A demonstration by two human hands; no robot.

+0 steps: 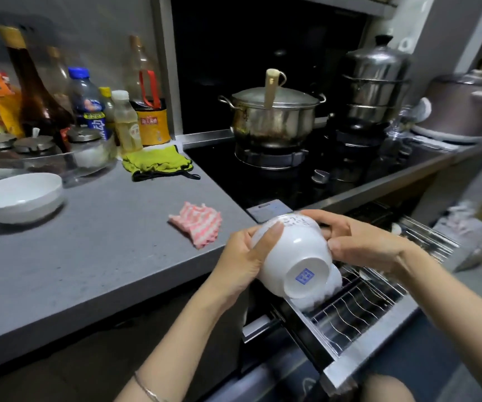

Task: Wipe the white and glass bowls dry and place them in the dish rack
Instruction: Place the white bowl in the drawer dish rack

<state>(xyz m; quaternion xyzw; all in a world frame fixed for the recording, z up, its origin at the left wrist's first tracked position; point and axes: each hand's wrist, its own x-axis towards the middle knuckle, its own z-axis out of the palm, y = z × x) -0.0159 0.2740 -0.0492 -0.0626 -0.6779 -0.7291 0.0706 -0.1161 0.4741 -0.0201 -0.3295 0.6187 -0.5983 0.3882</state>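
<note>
Bowl [292,256], tilted, gripped by left hand [239,256] and right hand [361,242] just above rack [358,309]; racking step, seemingly; next: lower it in gently.

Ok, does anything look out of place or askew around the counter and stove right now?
Only small things. A beige utensil handle sticks up from the lidded steel pot on the stove. The pink-and-white striped cloth lies crumpled on the grey counter. Nothing looks spilled or broken.
</note>
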